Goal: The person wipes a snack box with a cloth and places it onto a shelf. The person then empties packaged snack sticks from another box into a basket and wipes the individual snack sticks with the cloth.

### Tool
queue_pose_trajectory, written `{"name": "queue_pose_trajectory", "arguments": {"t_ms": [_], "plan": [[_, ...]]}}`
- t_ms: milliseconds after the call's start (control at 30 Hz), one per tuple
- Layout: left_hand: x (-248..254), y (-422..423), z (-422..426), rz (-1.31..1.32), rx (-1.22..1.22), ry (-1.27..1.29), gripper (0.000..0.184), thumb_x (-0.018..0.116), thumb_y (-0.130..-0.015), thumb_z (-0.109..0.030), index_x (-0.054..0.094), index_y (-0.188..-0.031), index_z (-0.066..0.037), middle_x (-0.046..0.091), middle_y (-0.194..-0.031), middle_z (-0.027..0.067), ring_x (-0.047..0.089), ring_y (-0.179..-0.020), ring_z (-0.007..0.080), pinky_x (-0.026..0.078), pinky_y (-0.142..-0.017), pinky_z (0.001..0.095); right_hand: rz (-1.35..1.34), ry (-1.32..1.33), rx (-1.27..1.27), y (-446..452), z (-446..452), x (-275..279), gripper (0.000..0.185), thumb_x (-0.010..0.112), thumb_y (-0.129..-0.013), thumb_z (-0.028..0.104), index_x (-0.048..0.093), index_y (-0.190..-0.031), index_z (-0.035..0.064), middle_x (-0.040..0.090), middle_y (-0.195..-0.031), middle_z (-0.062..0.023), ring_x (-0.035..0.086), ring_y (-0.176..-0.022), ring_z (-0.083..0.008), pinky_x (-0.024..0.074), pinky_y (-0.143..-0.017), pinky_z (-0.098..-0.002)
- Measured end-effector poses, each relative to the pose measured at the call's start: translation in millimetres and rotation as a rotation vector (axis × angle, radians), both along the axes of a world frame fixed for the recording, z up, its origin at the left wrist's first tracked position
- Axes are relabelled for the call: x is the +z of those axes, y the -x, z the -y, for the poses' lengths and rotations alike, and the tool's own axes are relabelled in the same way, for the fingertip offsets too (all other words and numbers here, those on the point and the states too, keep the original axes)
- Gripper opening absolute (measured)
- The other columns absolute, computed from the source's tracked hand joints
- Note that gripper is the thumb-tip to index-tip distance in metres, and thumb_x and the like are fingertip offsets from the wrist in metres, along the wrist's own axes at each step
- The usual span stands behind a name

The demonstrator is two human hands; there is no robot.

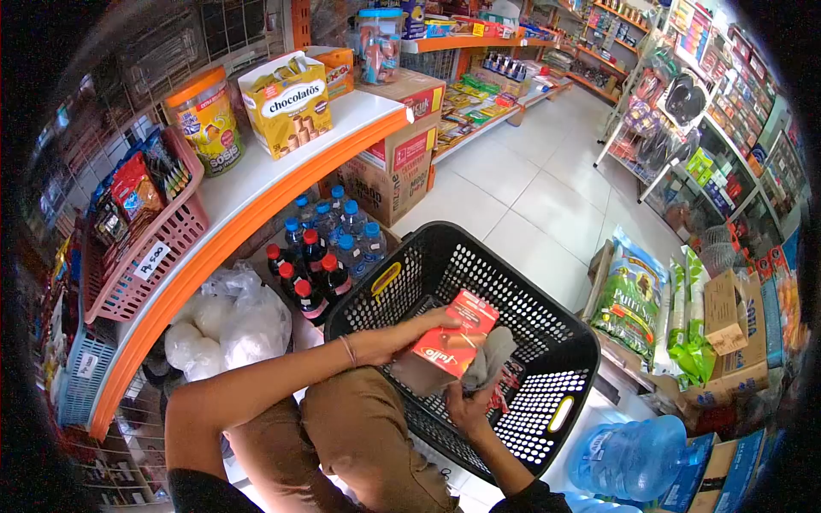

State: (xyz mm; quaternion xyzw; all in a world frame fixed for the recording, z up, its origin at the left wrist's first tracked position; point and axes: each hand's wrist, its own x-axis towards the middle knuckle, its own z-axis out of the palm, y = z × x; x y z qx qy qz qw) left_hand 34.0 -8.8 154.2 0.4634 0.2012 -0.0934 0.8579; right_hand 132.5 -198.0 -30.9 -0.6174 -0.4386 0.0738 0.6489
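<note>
The grip of the left hand (412,333) holds a red rectangular cardboard box (453,344) over a black perforated plastic basket (523,299); the right hand (470,412) meets crumpled grey cloth (494,355), how closed I cannot tell.

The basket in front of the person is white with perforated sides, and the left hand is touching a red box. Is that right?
Not quite: the basket is black, not white, as the head view shows. Its sides are perforated, and the left hand is touching a red box.
</note>
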Motion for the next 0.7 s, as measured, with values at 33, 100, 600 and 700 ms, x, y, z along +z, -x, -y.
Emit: {"name": "queue_pose_trajectory", "arguments": {"t_ms": [33, 100, 600, 700], "plan": [[0.0, -1.0, 1.8, -0.005, -0.030, 0.025, 0.078, 0.063, -0.089, -0.048, 0.030, -0.150, -0.013, 0.052, -0.136, 0.0058, 0.055, -0.118, 0.0126, 0.046, -0.098, 0.0300, -0.059, 0.042, -0.018, -2.2, 3.0, 0.6, 0.083, 0.061, -0.094, 0.018, 0.005, -0.148, -0.0121, 0.029, -0.148, -0.0266, 0.033, -0.136, -0.0317, 0.0230, -0.115, -0.0396], [-7.7, -5.1, 5.9, 0.081, 0.081, -0.047, 0.062, 0.063, -0.092, -0.040, 0.041, -0.144, -0.013, 0.061, -0.126, 0.0051, 0.063, -0.109, 0.0135, 0.051, -0.096, 0.0318, -0.153, 0.109, -0.098, 0.8, 0.5, 24.8, 0.081, 0.054, -0.099, 0.020, 0.000, -0.151, -0.0087, 0.027, -0.150, -0.0241, 0.032, -0.137, -0.0292, 0.0227, -0.115, -0.0382], [1.8, -1.5, -19.3, 0.088, 0.236, 0.103, 0.055, 0.055, -0.098, -0.038, 0.046, -0.141, -0.005, 0.058, -0.135, 0.0143, 0.060, -0.118, 0.0222, 0.051, -0.099, 0.0369, -1.009, 0.002, 0.231, 2.5, -16.6, 74.9, 0.067, 0.070, -0.090, 0.027, 0.035, -0.141, 0.0012, 0.052, -0.132, -0.0104, 0.052, -0.117, -0.0214, 0.0404, -0.102, -0.0345], [7.6, -5.0, -23.6, 0.345, 0.300, -0.274, 0.063, 0.055, -0.100, -0.035, 0.034, -0.149, -0.003, 0.048, -0.145, 0.0133, 0.054, -0.125, 0.0214, 0.050, -0.100, 0.0340, -0.917, -0.022, 0.186, -7.5, -20.5, 72.8, 0.070, 0.075, -0.086, 0.020, 0.036, -0.141, 0.0011, 0.051, -0.133, -0.0104, 0.052, -0.118, -0.0214, 0.0399, -0.103, -0.0345]]}}
